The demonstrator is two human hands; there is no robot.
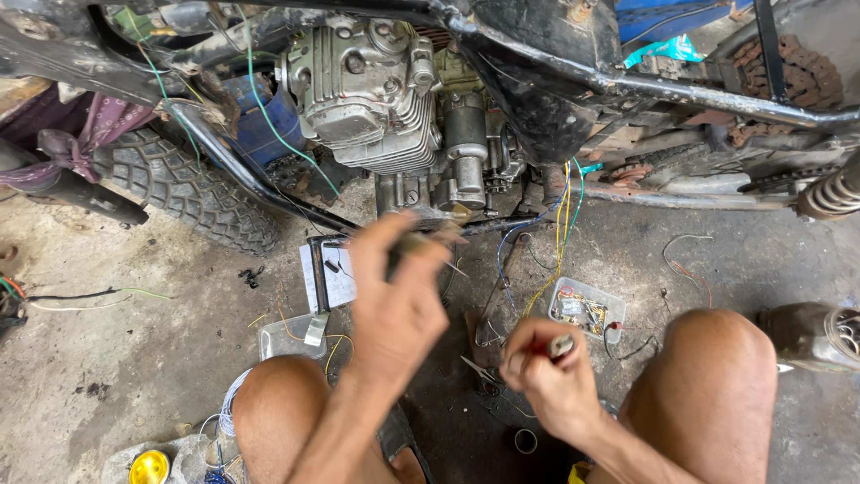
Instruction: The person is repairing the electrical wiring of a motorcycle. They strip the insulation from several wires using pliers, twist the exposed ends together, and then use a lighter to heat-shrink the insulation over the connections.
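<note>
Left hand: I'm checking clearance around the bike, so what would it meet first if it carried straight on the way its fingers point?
Probably the engine: the left hand points up toward its lower casing. Motion blur and unclear depth make this uncertain.

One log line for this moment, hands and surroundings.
left hand: raised, blurred, pinching small part | right hand: gripping red-handled tool | ahead: engine, parts tray
</note>
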